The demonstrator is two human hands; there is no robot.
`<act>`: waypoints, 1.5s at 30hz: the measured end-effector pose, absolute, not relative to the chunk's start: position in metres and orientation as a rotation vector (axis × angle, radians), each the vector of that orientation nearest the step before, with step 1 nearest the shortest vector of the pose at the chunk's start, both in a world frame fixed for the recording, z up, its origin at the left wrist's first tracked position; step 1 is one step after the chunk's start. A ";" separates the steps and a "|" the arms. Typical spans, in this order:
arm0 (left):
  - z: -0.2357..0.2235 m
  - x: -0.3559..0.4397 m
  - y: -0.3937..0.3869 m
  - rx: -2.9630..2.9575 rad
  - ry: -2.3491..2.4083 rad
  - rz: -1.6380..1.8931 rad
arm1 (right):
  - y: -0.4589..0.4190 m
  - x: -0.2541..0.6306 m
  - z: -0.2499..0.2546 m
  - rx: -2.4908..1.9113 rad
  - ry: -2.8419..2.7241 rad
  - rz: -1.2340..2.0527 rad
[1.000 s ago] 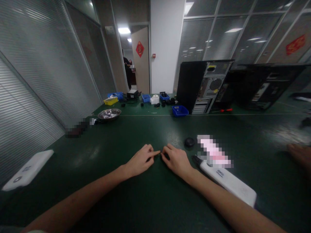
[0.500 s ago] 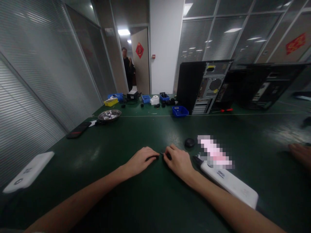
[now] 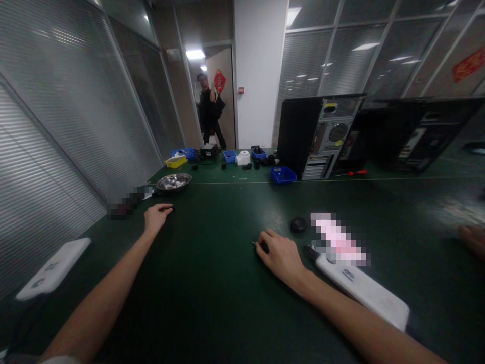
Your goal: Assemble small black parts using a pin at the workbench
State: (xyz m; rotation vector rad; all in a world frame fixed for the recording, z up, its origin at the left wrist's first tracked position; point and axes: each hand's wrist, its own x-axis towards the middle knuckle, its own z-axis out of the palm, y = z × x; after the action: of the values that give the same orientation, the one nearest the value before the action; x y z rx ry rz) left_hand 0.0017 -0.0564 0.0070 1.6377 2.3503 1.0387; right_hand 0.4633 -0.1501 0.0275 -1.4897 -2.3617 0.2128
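My left hand [image 3: 156, 218] is over the left part of the table, just in front of the round metal dish [image 3: 162, 189], which holds small items. Its thumb and fingers pinch a small dark piece, mostly covered by the fingers. Near the middle, my right hand [image 3: 278, 251] rests with curled fingers around a small tool with a thin metal tip [image 3: 252, 242]; the rest of the tool is hidden in the grip. A round black object [image 3: 298, 224] lies beyond and right of this hand. By the right forearm lies a white power strip [image 3: 364, 289] marked 18.
Across the back stand blue bins [image 3: 283, 175], a yellow tray [image 3: 176, 161], a white object [image 3: 243, 157] and a computer tower [image 3: 322, 136]. Another white strip [image 3: 53, 268] lies at left. A person [image 3: 210, 111] is in the doorway; someone's hand [image 3: 473, 238] shows at right.
My left hand has moved away from the right hand, left and forward to near the metal dish. The right hand stays in place. The person in the doorway has shifted.
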 end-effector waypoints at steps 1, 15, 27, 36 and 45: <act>0.004 -0.003 -0.055 1.620 2.368 1.054 | -0.150 0.463 0.027 -1.493 -2.360 0.213; -0.004 -0.001 -0.055 1.977 2.371 0.926 | -0.150 0.463 0.029 -1.496 -2.361 0.244; -0.003 0.010 -0.057 2.170 2.428 0.609 | -0.149 0.463 0.025 -1.495 -2.364 0.223; -0.002 0.005 -0.055 2.125 2.435 0.670 | -0.149 0.462 0.025 -1.497 -2.366 0.211; -0.001 -0.003 -0.059 2.011 2.473 0.726 | -0.150 0.462 0.024 -1.484 -2.361 0.209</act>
State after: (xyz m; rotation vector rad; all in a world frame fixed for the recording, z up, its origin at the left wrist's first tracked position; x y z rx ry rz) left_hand -0.0029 -0.0590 -0.0007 2.0111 2.4726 0.7264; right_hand 0.4617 -0.1495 0.0241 -1.4835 -2.3606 0.2086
